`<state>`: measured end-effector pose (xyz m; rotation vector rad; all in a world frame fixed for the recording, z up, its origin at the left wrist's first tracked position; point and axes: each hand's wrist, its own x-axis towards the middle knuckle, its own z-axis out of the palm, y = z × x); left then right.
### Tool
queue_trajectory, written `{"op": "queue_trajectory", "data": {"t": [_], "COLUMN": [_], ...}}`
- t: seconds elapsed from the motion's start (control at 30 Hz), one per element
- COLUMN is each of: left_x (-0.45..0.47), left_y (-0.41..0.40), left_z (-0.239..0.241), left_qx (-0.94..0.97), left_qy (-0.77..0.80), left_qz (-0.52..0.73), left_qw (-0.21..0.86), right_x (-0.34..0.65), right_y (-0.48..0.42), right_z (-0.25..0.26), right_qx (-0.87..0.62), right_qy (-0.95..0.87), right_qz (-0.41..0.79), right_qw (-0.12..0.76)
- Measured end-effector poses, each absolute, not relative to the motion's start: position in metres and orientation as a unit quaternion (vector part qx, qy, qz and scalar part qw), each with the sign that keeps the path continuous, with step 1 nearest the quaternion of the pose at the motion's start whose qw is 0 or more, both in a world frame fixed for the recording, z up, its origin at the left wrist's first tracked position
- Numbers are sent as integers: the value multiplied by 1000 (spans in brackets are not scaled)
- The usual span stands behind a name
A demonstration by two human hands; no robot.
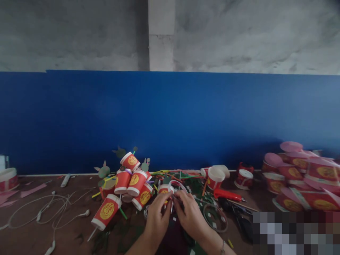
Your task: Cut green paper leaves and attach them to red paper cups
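Note:
My left hand [158, 210] and my right hand [190, 211] come together at the middle of the table, with thumbs and fingers of both pinched. What lies between the fingertips is too small and too covered to make out. Just behind them stands a red paper cup [163, 189] with a yellow emblem, partly hidden by my left hand. A pale curved band [178, 184] arches up behind my right fingers; I cannot tell whether it is held. To the left of my hands, several red paper cups [136, 182] lie heaped, some bearing green paper animal heads [103, 171].
White earphones [53, 209] sprawl at the left beside pink paper [33, 190]. A red hot glue gun [228, 194] lies right of my hands, near a clear ring-shaped coil [215, 217]. Pink-trimmed cups [297, 173] pile up far right. A blue panel [170, 120] closes off the back.

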<state>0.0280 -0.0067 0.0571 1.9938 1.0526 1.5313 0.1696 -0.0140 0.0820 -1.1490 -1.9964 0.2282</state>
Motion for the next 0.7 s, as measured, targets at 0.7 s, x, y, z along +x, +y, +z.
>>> {"op": "queue_trajectory", "data": {"t": [0.7], "left_x": [28], "left_y": [-9], "left_z": [60], "left_qx": [716], "left_qy": [378], "left_qz": [554], "left_qw": [192], "right_x": [165], "right_y": [-24], "right_z": [95], "right_qx": [-467], "right_qy": [-800], "right_qz": [63], "right_qw": [371]}}
